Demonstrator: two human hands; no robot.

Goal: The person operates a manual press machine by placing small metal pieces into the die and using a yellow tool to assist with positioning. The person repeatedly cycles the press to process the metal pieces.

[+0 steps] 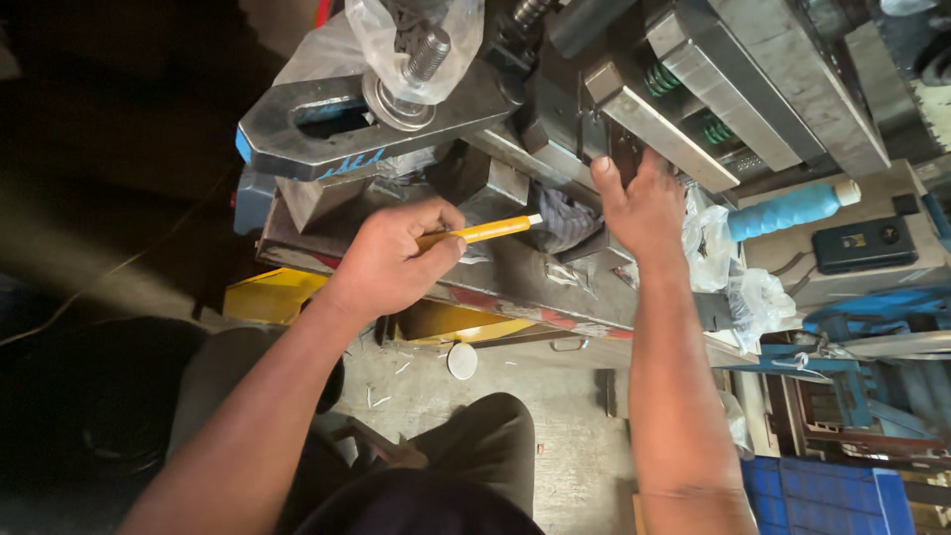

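Gripping a yellow-handled tool (485, 231) in a closed fist, the left hand (396, 260) sits at the centre of the frame and aims the tool's pale tip to the right, at a dark crumpled rag (567, 220) stuffed against the machine. The handle lies nearly level, which looks like a way to poke into the narrow gap there.

Over at centre right, the right hand (646, 203) presses on the dark metal of the machine (753, 79), fingers curled over an edge; whether it actually holds anything I cannot tell, and it reads more as bracing.

Crowding in from the upper left, a heavy slotted steel clamp (327, 129) with a threaded bolt (428, 54) hangs over the work spot, and a clear plastic bag (416, 30) is draped around that bolt. More crumpled plastic (738, 282) bunches up just right of the right wrist.

On the right edge, a blue spool of thread (788, 210) lies on a ledge beside a small black device (860, 243). At lower right sit blue crates (822, 495). Down below, a yellow frame (272, 294) pokes out under the bench, and the person's knees fill the lower middle.
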